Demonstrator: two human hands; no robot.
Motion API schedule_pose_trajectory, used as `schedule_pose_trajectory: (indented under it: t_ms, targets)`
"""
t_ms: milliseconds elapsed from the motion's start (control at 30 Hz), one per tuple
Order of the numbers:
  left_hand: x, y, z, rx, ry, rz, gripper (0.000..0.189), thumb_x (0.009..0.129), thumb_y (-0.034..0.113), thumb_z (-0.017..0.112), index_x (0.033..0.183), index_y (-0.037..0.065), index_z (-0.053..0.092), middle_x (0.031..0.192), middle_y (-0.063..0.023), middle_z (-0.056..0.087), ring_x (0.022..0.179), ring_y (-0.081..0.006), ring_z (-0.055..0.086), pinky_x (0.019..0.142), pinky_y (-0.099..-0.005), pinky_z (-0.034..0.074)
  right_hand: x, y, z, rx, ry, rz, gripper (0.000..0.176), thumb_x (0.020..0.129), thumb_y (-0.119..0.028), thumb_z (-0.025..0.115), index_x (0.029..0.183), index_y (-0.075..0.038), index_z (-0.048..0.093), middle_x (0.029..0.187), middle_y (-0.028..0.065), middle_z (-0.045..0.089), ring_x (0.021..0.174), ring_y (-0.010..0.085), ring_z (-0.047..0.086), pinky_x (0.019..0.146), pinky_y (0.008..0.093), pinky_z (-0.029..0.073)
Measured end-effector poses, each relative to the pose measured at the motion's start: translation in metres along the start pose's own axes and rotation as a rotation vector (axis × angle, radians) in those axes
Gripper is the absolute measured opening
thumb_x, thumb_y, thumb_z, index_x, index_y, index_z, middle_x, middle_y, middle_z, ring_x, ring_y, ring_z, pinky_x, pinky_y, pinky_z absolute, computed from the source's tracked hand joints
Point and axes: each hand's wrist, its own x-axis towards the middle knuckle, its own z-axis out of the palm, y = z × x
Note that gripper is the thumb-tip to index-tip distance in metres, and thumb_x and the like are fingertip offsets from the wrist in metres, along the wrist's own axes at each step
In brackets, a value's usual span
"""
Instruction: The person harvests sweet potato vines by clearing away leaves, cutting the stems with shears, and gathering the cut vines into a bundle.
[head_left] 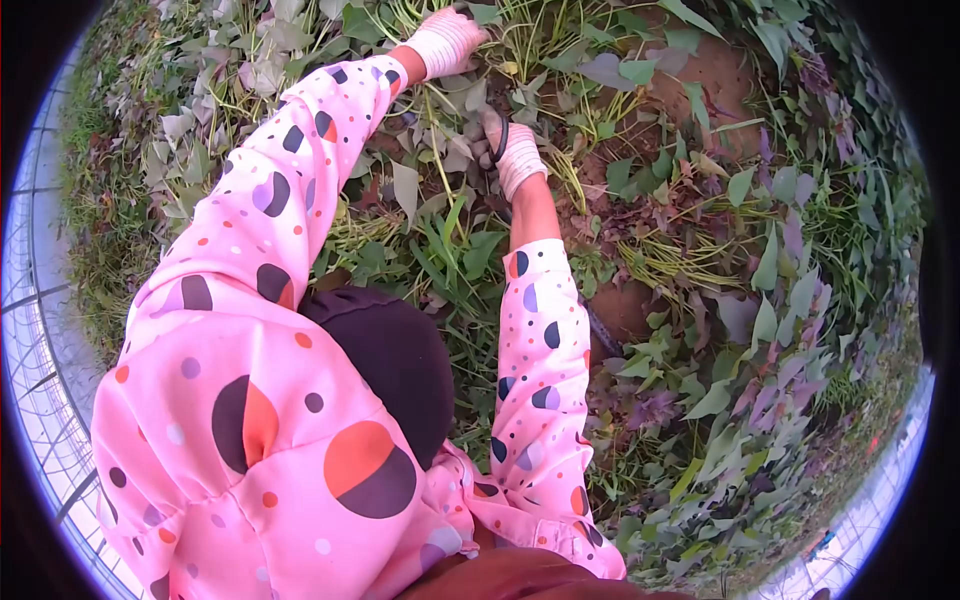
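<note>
My left hand (447,43), in a whitish glove, reaches far forward into leafy vines at the top of the head view. Its fingers are curled among green vine stems (436,140), some of which trail down below it; leaves partly hide the fingertips. Closer to me, my right hand (518,160) wears a similar glove with soiled fingers. It is closed around a dark loop-handled tool (502,140), low against the plants and soil. The far end of that tool is hidden, so I cannot tell its exact kind.
Dense vines with green and purplish leaves (765,300) spread on the right, with brown soil (715,85) showing between them. Paler, wilted leaves (265,75) lie at the upper left. A gridded pale surface (35,330) borders the plants on the left. A dark rounded shape (390,370) sits between my arms.
</note>
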Motion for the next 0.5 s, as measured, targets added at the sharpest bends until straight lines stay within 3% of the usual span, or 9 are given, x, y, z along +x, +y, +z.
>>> schedule_pose_trajectory:
  t_ms: [33, 100, 167, 200, 233, 367, 400, 433, 500]
  targets:
    - [-0.010, -0.007, -0.008, -0.005, -0.013, -0.064, 0.041, 0.069, 0.021, 0.072, 0.107, 0.009, 0.062, 0.089, -0.0113, 0.066, 0.089, -0.0287, 0.064, 0.082, -0.0402, 0.048, -0.027, -0.021, -0.005, 0.122, 0.065, 0.015, 0.048, 0.085, -0.053, 0.053, 0.078, -0.006, 0.062, 0.058, 0.0028, 0.055, 0.043, 0.0125, 0.044, 0.042, 0.0281, 0.033]
    - [-0.038, -0.022, -0.020, -0.357, 0.603, -0.139, 0.024, 0.063, 0.026, 0.073, 0.073, 0.008, 0.062, 0.066, -0.0153, 0.060, 0.066, -0.0362, 0.061, 0.061, -0.0438, 0.049, -0.019, -0.011, -0.049, 0.388, -0.044, 0.099, 0.049, 0.088, -0.058, 0.050, 0.091, -0.009, 0.059, 0.066, -0.0001, 0.060, 0.043, 0.0081, 0.042, 0.038, 0.0236, 0.028]
    - [-0.045, -0.036, -0.026, -0.470, 0.678, -0.420, 0.028, 0.061, 0.026, 0.075, 0.075, 0.007, 0.061, 0.066, -0.0163, 0.061, 0.067, -0.0364, 0.061, 0.062, -0.0429, 0.050, -0.006, 0.005, -0.084, 0.632, -0.052, 0.139, 0.052, 0.089, -0.060, 0.048, 0.096, -0.009, 0.056, 0.070, 0.0017, 0.062, 0.044, 0.0082, 0.044, 0.037, 0.0211, 0.027]
    - [-0.044, -0.041, -0.022, -0.698, 0.736, -0.602, 0.027, 0.062, 0.023, 0.074, 0.076, 0.006, 0.060, 0.069, -0.0178, 0.062, 0.068, -0.0357, 0.062, 0.064, -0.0423, 0.050, -0.001, 0.014, -0.096, 0.678, -0.077, 0.140, 0.053, 0.089, -0.060, 0.046, 0.097, -0.009, 0.055, 0.072, 0.0030, 0.063, 0.044, 0.0089, 0.045, 0.036, 0.0210, 0.028]
    - [-0.050, -0.048, -0.028, -0.778, 0.682, -0.565, 0.023, 0.062, 0.020, 0.073, 0.075, 0.006, 0.061, 0.072, -0.0174, 0.064, 0.070, -0.0345, 0.063, 0.064, -0.0416, 0.050, 0.003, 0.018, -0.101, 0.722, -0.103, 0.141, 0.054, 0.090, -0.061, 0.045, 0.098, -0.009, 0.055, 0.073, 0.0042, 0.064, 0.045, 0.0095, 0.046, 0.035, 0.0210, 0.028]
    - [-0.050, -0.047, -0.037, -0.277, 0.451, 0.062, 0.027, 0.059, 0.021, 0.072, 0.082, 0.008, 0.066, 0.072, -0.0142, 0.065, 0.068, -0.0343, 0.063, 0.063, -0.0425, 0.051, -0.011, -0.002, -0.084, 0.465, -0.078, 0.129, 0.063, 0.089, -0.064, 0.043, 0.102, -0.003, 0.054, 0.075, 0.0082, 0.065, 0.046, 0.0133, 0.049, 0.035, 0.0220, 0.031]
    - [-0.045, -0.039, -0.030, -0.363, 0.449, 0.118, 0.024, 0.061, 0.021, 0.070, 0.082, 0.009, 0.068, 0.072, -0.0142, 0.065, 0.069, -0.0349, 0.063, 0.064, -0.0431, 0.051, -0.015, -0.005, -0.084, 0.474, -0.168, 0.081, 0.066, 0.088, -0.065, 0.045, 0.101, -0.001, 0.055, 0.075, 0.0096, 0.065, 0.046, 0.0141, 0.048, 0.035, 0.0223, 0.032]
    - [-0.023, -0.037, 0.000, -0.094, 0.108, 0.023, 0.046, 0.069, 0.017, 0.071, 0.113, 0.010, 0.060, 0.095, -0.0132, 0.065, 0.093, -0.0297, 0.062, 0.083, -0.0407, 0.049, -0.017, -0.007, -0.084, 0.475, -0.171, 0.080, 0.066, 0.088, -0.065, 0.045, 0.101, -0.001, 0.055, 0.075, 0.0096, 0.065, 0.046, 0.0141, 0.048, 0.035, 0.0223, 0.032]
    - [-0.004, -0.022, 0.010, 0.031, 0.072, 0.116, 0.050, 0.069, 0.012, 0.069, 0.118, 0.011, 0.057, 0.097, -0.0151, 0.063, 0.097, -0.0307, 0.060, 0.085, -0.0407, 0.049, -0.019, -0.010, -0.085, 0.482, -0.126, -0.015, 0.065, 0.088, -0.065, 0.045, 0.098, -0.002, 0.056, 0.074, 0.0100, 0.064, 0.045, 0.0148, 0.048, 0.036, 0.0226, 0.032]
